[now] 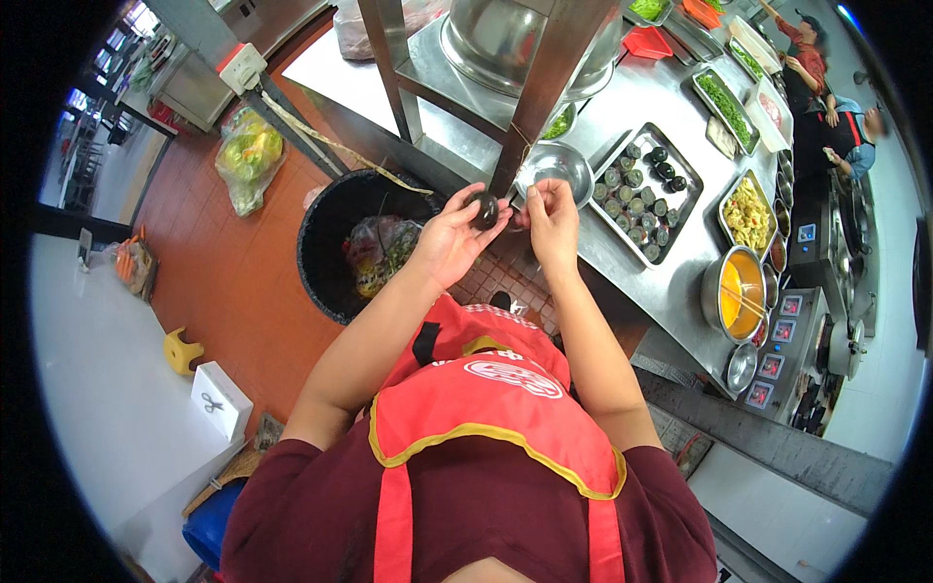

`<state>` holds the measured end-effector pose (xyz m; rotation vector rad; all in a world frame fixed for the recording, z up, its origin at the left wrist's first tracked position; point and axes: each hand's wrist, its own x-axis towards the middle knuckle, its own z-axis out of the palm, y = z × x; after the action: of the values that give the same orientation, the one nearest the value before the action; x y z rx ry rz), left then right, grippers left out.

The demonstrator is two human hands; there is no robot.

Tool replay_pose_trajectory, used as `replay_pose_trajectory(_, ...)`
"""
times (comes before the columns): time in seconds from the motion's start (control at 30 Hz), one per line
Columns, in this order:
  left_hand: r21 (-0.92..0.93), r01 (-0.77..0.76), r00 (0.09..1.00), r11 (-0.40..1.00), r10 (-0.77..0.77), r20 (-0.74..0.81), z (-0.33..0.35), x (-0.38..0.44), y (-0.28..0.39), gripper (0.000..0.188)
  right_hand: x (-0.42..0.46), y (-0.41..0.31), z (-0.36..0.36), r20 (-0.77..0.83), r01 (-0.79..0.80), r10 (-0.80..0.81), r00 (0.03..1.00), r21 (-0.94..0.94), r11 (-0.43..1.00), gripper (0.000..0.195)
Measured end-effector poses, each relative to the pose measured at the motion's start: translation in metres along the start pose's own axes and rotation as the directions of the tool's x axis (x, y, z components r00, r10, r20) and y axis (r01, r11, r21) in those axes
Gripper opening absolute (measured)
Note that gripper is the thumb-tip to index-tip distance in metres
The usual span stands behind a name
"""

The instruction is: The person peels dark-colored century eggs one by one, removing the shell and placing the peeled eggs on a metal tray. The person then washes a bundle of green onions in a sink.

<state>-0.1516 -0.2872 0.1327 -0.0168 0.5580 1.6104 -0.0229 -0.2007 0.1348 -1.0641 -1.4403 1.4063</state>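
Note:
A dark, shiny preserved egg (483, 210) rests in the fingers of my left hand (458, 237), above the rim of a black waste bin (315, 255). Close to its right, the thumb and fingertips of my right hand (552, 229) are pinched together. A small translucent scrap (519, 220) shows at those fingers; whether it is wrapper or shell is hard to tell. Just beyond my right hand stands a steel bowl (565, 162) on the counter. A metal tray (681, 222) beside it holds rows of wrapped eggs (634, 200) and several bare dark eggs (665, 170).
A steel shelf post (536, 109) rises close beyond my hands. On the steel counter (619, 280) are a bowl of beaten egg (732, 291) with chopsticks and trays of chopped greens (721, 106). Two people (838, 120) stand across it. A bag of vegetables (250, 157) lies on the floor.

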Motion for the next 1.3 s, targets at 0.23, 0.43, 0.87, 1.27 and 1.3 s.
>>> replay_pose_trajectory(0.23,-0.106,0.108,0.991,0.989,-0.098,0.093,0.02,0.035,-0.013,0.03,-0.041,-0.024,-0.005,-0.065,0.139,-0.176,0.982,-0.375,0.917,0.01)
replay_pose_trajectory(0.43,0.02,0.036,0.992,0.999,-0.038,0.123,0.038,0.048,-0.024,0.037,-0.047,-0.038,-0.006,-0.075,0.141,-0.19,0.979,-0.424,0.894,0.01)
replay_pose_trajectory(0.87,0.052,-0.102,0.961,0.993,0.086,0.261,0.08,0.033,-0.014,0.026,-0.042,-0.059,-0.008,-0.057,0.184,-0.227,0.972,-0.415,0.891,0.009)
replay_pose_trajectory(1.27,-0.017,-0.09,0.942,0.996,0.091,0.323,0.084,0.023,-0.019,0.022,-0.043,-0.063,-0.019,-0.001,0.254,-0.277,0.961,-0.397,0.882,0.011)
replay_pose_trajectory(1.3,-0.05,-0.053,0.943,0.997,0.067,0.326,0.087,0.016,-0.014,0.019,-0.042,-0.059,-0.019,0.008,0.227,-0.242,0.97,-0.372,0.9,0.012)
